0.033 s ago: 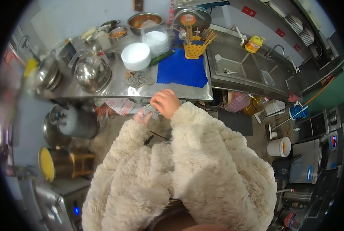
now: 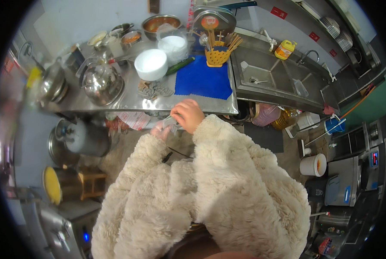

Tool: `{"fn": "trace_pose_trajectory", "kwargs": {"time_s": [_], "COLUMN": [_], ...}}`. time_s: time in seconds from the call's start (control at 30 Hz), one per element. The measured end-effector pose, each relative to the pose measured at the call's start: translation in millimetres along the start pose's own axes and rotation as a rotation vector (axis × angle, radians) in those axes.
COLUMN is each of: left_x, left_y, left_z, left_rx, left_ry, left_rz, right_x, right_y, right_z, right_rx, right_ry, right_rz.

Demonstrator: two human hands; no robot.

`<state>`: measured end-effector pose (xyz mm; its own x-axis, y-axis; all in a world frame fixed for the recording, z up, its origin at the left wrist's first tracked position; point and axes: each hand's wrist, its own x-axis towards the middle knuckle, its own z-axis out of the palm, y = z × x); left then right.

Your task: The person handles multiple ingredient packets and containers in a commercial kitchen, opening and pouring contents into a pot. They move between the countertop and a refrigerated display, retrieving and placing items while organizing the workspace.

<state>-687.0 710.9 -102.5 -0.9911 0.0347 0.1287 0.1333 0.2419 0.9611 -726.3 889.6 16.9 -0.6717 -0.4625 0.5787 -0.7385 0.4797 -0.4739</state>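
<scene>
In front of the metal counter's near edge, my two hands are close together. My left hand [image 2: 160, 130] is covered by thin clear plastic that looks like a disposable glove [image 2: 170, 122]; its fingers are hard to make out. Bare and bent, the fingers of my right hand [image 2: 188, 115] pinch the plastic beside the left hand. Just beyond them on the counter lie a crumpled grey rag [image 2: 154, 90] and a blue cloth [image 2: 203, 80]. A green cucumber [image 2: 181, 66] rests by the cloth, next to a round white tub [image 2: 151, 64].
A steel kettle [image 2: 101, 84] stands left on the counter [image 2: 128, 100]. Behind the cloth is a yellow basket of chopsticks [image 2: 217, 56]. To the right is a steel sink [image 2: 262, 77]. A grey gas cylinder [image 2: 87, 137] and a white bucket [image 2: 312, 165] occupy the floor.
The counter and its things sit slightly further left in the picture. Both hands keep nearly the same place and grip.
</scene>
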Motion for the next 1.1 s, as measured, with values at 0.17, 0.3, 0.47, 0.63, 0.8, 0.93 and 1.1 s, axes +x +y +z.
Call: {"fn": "trace_pose_trajectory", "kwargs": {"time_s": [0.17, 0.3, 0.47, 0.63, 0.8, 0.93, 1.1], "left_x": [47.3, 75.9, 127.9, 191.9, 249.4, 276.0, 283.4], "left_y": [17.4, 27.6, 36.9, 38.9, 20.2, -9.8, -54.1], "left_z": [28.3, 44.6, 47.7, 37.9, 25.1, 12.7, -13.6], "left_rx": [0.037, 0.137, 0.228, 0.258, 0.333, 0.042, -0.099], "left_ry": [-0.082, -0.090, -0.103, -0.162, -0.416, -0.201, -0.075], "left_rz": [0.075, 0.092, 0.059, 0.218, 0.165, 0.281, 0.124], "right_x": [3.2, 7.3, 23.0, 43.0, 61.1, 80.4, 109.9], "right_y": [46.3, 75.7, 111.0, 165.0, 206.5, 231.0, 272.6], "right_z": [-33.9, -46.9, -50.1, -40.8, -30.4, -23.7, -19.5], "right_rx": [-0.069, -0.062, -0.002, 0.084, 0.083, -0.092, -0.365], "right_ry": [0.116, 0.192, 0.189, 0.110, 0.010, -0.034, -0.062], "right_rz": [0.077, 0.113, 0.322, 0.499, 0.666, 0.670, 0.597]}}
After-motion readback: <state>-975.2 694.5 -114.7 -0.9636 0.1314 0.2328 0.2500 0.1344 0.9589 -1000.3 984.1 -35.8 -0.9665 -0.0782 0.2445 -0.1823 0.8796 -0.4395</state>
